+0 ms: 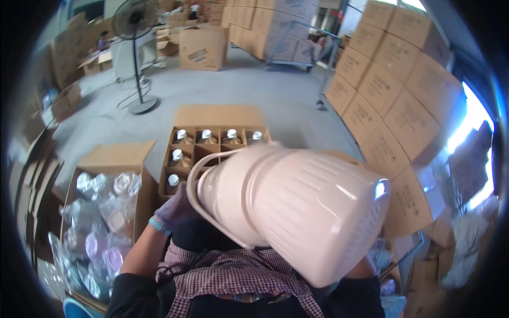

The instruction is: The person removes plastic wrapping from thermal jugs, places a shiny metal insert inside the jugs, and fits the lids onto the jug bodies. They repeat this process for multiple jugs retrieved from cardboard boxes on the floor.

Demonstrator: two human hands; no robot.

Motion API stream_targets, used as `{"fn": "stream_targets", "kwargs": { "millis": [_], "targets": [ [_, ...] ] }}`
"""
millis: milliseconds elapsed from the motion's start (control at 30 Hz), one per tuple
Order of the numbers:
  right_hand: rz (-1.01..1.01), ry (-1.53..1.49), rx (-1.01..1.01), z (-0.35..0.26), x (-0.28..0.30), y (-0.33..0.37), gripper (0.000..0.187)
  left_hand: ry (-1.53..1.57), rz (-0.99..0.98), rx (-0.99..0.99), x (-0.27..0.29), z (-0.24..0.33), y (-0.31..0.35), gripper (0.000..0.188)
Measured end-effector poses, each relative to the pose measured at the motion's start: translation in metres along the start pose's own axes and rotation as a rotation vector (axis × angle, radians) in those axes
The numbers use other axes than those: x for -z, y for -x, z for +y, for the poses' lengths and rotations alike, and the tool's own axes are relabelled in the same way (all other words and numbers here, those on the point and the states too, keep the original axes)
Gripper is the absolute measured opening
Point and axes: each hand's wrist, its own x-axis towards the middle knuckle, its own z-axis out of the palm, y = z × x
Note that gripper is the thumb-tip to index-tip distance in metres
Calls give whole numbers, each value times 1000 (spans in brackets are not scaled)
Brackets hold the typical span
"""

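A large pale pink vacuum jug (313, 206) with a ribbed, glossy body lies tilted in the air across my lap. Its neck and looped handle (192, 185) point left, its broad base to the right. My left hand (175, 208), in a light glove, is closed at the neck end beside the handle; its fingertips are partly hidden. Behind the base my right forearm (365, 267) rises, while the right hand itself is hidden by the jug. Just beyond stands an open divided carton (220, 114), its compartments holding several silver-topped bottles (207, 135), some covered by the jug.
At the left, an open carton (114, 155) is full of clear-bagged parts (114, 204). Flattened cardboard (40, 183) leans farther left. A pedestal fan (143, 105) stands ahead on the grey floor. Stacked cartons (379, 87) rise at the right near a wheeled metal trolley (324, 79).
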Motion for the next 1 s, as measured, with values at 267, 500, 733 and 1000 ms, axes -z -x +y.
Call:
{"fn": "stream_targets", "kwargs": {
  "millis": [267,500,733,1000],
  "targets": [
    [202,-1043,-46,-46,-75,19,66,-21,501,-73,-21,-29,196,51],
    [415,355,-129,-67,-46,69,37,-1270,529,-64,29,-6,120,77],
    [455,109,-929,-49,-18,186,46,-1199,422,-272,-7,-29,22,71],
    [359,-446,-1105,-123,-6,154,83,-697,286,3,-14,-26,28,72]
  ]
}}
